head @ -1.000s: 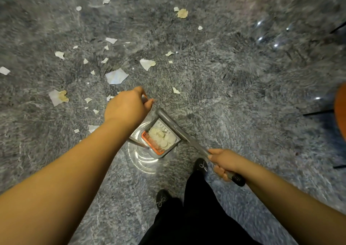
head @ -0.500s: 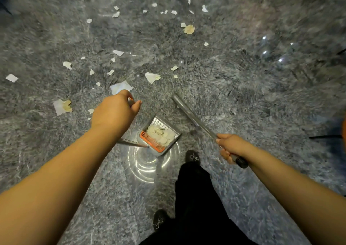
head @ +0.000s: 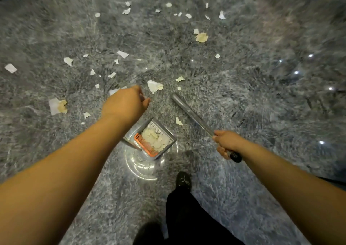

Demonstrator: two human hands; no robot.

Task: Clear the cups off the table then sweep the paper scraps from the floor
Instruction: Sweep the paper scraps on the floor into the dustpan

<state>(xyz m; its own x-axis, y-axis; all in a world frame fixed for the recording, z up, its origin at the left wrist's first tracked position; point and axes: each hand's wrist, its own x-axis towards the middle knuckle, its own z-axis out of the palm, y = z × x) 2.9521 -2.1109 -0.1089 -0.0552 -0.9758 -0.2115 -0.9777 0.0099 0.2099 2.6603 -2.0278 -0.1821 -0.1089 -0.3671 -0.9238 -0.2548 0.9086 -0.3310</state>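
My left hand [head: 124,102] grips the top of the dustpan's long handle, mostly hidden under the fist. The grey dustpan [head: 169,134] with an orange comb edge hangs below it and holds several white paper scraps. My right hand [head: 225,143] grips the grey broom handle [head: 191,112], which slants up and left; the broom head is not in view. Several white and yellowish paper scraps [head: 154,86] lie scattered over the grey marbled floor ahead and to the left. No cups are in view.
My black shoe [head: 183,181] and dark trouser leg stand just behind the dustpan. The glossy floor [head: 262,95] reflects ceiling lights at right and a round lamp under the dustpan. One scrap [head: 178,121] lies between dustpan and broom handle.
The broom handle has swung right, away from the dustpan. My view has stepped forward, so the scraps ahead sit lower in the frame. Both grips are unchanged.
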